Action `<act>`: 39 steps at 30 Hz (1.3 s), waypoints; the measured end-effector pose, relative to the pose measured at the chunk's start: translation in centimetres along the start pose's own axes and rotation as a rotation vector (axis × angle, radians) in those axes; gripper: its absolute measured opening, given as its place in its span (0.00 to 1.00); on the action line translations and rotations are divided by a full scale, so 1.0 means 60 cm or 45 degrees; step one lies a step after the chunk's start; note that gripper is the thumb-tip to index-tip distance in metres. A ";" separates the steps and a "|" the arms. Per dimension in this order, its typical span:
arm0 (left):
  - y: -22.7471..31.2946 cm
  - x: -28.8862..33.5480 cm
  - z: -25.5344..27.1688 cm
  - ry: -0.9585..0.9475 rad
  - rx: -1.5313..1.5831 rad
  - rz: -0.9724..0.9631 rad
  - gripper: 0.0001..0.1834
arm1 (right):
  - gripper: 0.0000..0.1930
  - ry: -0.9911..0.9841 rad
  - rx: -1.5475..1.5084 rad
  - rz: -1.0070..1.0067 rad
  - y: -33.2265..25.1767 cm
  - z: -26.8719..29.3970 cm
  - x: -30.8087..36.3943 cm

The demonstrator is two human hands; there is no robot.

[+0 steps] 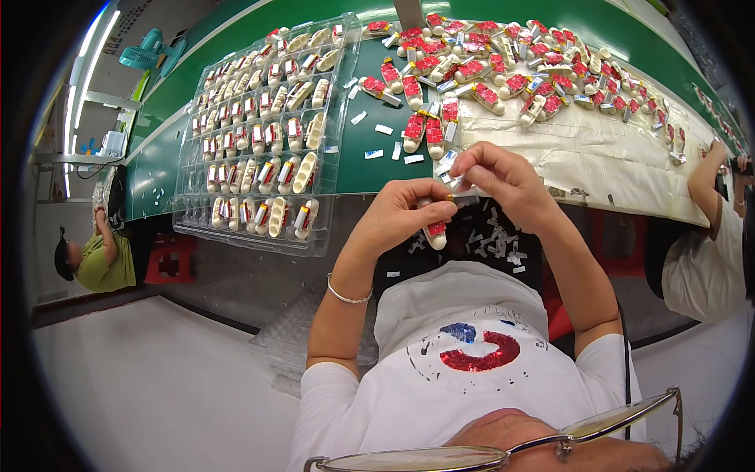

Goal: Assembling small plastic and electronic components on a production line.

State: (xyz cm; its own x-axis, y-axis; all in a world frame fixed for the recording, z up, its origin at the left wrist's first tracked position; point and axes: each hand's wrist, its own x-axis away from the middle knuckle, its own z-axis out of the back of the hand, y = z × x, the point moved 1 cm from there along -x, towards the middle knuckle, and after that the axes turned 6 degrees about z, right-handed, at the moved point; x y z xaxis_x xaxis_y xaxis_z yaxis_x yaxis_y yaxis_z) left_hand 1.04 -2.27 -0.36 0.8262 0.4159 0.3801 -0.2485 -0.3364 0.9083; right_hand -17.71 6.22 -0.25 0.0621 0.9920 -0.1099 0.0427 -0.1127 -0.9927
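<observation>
While the left hand (401, 212) is clamping a cream oval part (435, 233) in its grip, the right hand (503, 179) is pinching a small strip (464, 198) at its top; pressing it down squarely seems next; filled tray (338, 118) waiting on the table (362, 157).

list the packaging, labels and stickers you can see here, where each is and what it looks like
Clear plastic blister tray: left on the green table, rows of pockets holding cream oval parts.
Small white label strips: loose on the table right of the tray.
Cream part with a red label: in the left hand.
Small strip: pinched by the right hand.
Peeled white backing scraps: lap.
</observation>
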 end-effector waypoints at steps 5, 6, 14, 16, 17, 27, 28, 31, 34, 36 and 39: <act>-0.008 0.001 0.002 -0.034 0.191 -0.045 0.07 | 0.06 -0.132 0.414 0.111 -0.015 0.023 0.011; -0.008 0.000 0.006 -0.017 0.250 -0.072 0.08 | 0.06 -0.136 0.415 0.110 -0.015 0.025 0.014; -0.030 -0.016 -0.013 -0.027 0.530 -0.082 0.08 | 0.12 0.159 0.281 0.337 -0.008 -0.022 0.022; -0.031 -0.017 -0.021 -0.063 0.724 -0.073 0.09 | 0.12 0.211 0.181 0.386 -0.002 -0.033 0.022; -0.032 -0.018 -0.021 -0.086 0.767 -0.115 0.11 | 0.11 0.235 0.100 0.344 -0.003 -0.041 0.023; -0.035 -0.010 -0.030 0.027 0.927 -0.058 0.18 | 0.08 0.307 0.295 0.394 -0.004 -0.040 0.018; -0.026 -0.001 -0.030 -0.047 0.943 -0.064 0.19 | 0.08 0.307 0.294 0.394 -0.005 -0.039 0.018; -0.016 0.017 -0.047 0.011 0.836 -0.108 0.21 | 0.09 0.285 0.042 0.263 -0.005 -0.033 0.015; -0.024 0.015 -0.049 0.220 0.695 -0.178 0.22 | 0.10 0.276 0.074 0.292 -0.001 -0.028 0.012; -0.029 0.012 -0.049 0.300 0.678 -0.207 0.22 | 0.10 0.247 0.165 0.363 -0.005 -0.027 0.011; -0.033 0.011 -0.048 0.389 0.623 -0.239 0.22 | 0.11 0.179 0.265 0.481 -0.007 -0.029 0.009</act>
State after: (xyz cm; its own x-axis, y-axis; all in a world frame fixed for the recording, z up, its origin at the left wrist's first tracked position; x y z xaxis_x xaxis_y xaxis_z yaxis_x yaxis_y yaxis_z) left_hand 0.59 1.11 -1.41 0.6330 0.7052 0.3194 0.2087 -0.5528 0.8068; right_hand -15.98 6.70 0.19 0.1706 0.8644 -0.4730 -0.2092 -0.4373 -0.8747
